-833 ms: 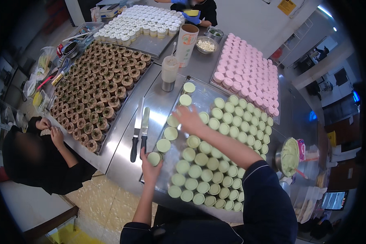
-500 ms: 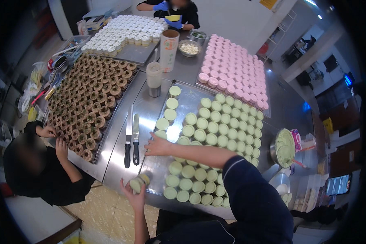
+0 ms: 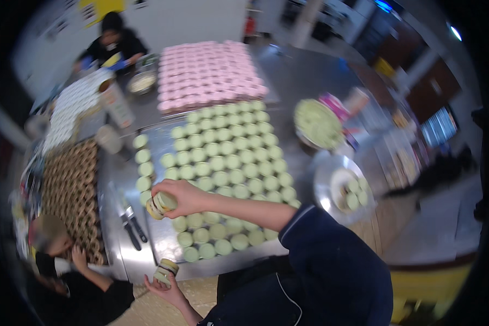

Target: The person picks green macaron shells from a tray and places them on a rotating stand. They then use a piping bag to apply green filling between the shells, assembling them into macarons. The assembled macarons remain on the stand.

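Observation:
My right hand [image 3: 186, 198] reaches leftward over the tray and grips a small layered dessert cup [image 3: 158, 206] with a pale green top, tilted. Lower down, past the table's front edge, my left hand [image 3: 167, 289] has its fingers around another green-topped cup [image 3: 165, 270], also tilted. Beneath my right arm, rows of green-topped cups [image 3: 220, 178] fill much of the metal tray [image 3: 160, 239]. A single column of the same cups [image 3: 143, 168] runs along its left side, and its lower end is partly behind my right hand.
Pink-topped cups [image 3: 209, 73] stand at the back; brown-topped cups [image 3: 68, 187] and white-topped cups [image 3: 73, 103] are at left. Two spatulas [image 3: 131, 225] lie left of the tray. A bowl of green cream [image 3: 318, 124] and a round metal stand [image 3: 323, 187] are at right. Two people work nearby.
The view has swung to the right and blurred. My right hand, previously at the tray's left column, now holds a cup lifted off the tray. My left hand still holds its cup.

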A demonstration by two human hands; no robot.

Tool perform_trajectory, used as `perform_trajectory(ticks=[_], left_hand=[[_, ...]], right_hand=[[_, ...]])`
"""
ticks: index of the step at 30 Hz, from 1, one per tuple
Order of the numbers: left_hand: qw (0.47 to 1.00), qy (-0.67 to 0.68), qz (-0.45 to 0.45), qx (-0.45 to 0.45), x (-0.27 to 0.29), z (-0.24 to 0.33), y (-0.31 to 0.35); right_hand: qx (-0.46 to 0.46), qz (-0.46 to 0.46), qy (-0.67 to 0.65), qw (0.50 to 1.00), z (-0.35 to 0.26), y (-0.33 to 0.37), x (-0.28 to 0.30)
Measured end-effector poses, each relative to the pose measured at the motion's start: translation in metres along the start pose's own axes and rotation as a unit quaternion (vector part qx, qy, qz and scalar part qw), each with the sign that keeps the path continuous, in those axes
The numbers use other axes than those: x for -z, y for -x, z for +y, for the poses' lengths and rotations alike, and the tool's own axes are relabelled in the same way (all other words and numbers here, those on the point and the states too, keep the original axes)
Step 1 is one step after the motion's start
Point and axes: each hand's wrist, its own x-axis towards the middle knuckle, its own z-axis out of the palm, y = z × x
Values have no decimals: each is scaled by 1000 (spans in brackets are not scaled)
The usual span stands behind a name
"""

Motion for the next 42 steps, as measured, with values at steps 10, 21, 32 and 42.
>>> perform_trajectory(ticks=[10, 21, 32, 42], left_hand=[[970, 54, -235, -41, -141, 45, 44], [936, 70, -343, -27, -211, 70, 157], [852, 56, -518, -61, -330, 90, 211], [661, -105, -712, -213, -510, 113, 246]], right_hand=[[-248, 416, 64, 872, -25, 315, 220], [-590, 245, 333, 694, 26, 437, 304], [-701, 68, 299, 644, 39, 427, 325], [-524, 133, 128, 831, 59, 485, 346]])
